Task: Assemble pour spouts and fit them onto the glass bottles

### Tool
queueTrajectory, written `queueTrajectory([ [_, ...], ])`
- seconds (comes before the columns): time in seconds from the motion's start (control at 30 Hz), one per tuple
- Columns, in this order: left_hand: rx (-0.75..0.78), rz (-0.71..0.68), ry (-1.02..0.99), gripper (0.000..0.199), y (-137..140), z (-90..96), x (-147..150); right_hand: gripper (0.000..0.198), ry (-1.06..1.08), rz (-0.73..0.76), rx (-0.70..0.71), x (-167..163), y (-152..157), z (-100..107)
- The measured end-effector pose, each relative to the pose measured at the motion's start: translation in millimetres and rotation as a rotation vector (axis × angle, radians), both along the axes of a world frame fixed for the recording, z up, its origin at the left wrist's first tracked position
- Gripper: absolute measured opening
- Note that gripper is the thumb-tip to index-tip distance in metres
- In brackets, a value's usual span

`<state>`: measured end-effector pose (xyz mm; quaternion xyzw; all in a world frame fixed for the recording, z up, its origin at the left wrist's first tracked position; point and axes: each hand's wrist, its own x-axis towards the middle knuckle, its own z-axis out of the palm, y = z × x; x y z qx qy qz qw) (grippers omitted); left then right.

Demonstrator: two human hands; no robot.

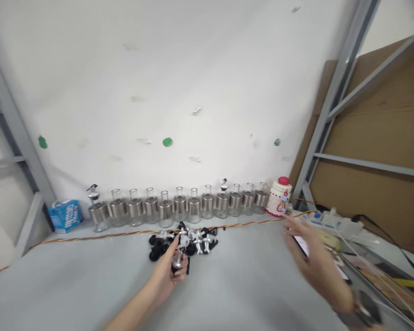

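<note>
My left hand [167, 271] is closed around a pourer stopper [177, 261] with a silver cap and a dark base. It is held over the table in front of a pile of black and silver pourer parts [198, 239]. My right hand [310, 257] is on the right side, blurred, its fingers stretched out over a phone [301, 244]; whether they touch cannot be made out. Along the wall stands a row of glass bottles [165, 209] with metal sleeves. Pourer tops sit on the leftmost bottle [99, 214] and on another bottle [222, 202] right of the middle.
A blue box [65, 216] stands at the row's left end, a white jar with a red lid [278, 197] at its right. A twisted red-yellow wire [113, 234] crosses the grey table [234, 285]. Power strips [334, 223] and cables lie at right, beside metal frame posts [326, 124].
</note>
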<state>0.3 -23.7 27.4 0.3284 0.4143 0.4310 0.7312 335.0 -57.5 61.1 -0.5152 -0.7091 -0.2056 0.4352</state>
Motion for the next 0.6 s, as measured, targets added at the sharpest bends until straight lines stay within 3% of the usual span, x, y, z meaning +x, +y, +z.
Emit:
queueTrajectory([
  [0.13, -0.009, 0.025, -0.053, 0.046, 1, -5.6, 1, 0.032, 0.006, 0.368, -0.267, -101, 23, 2],
  [0.27, 0.034, 0.052, -0.050, 0.045, 5, -14.9, 3, 0.021, 0.014, 0.518, -0.486, -170, 32, -4],
  [0.4, 0.081, 0.036, -0.037, 0.047, 8, -19.4, 6, 0.029, 0.032, 0.470, -0.559, -197, 31, -21],
  [0.6, 0.089, 0.035, 0.055, 0.055, 9, -27.6, 13, 0.028, 0.248, 0.465, -0.616, -196, 30, -41],
])
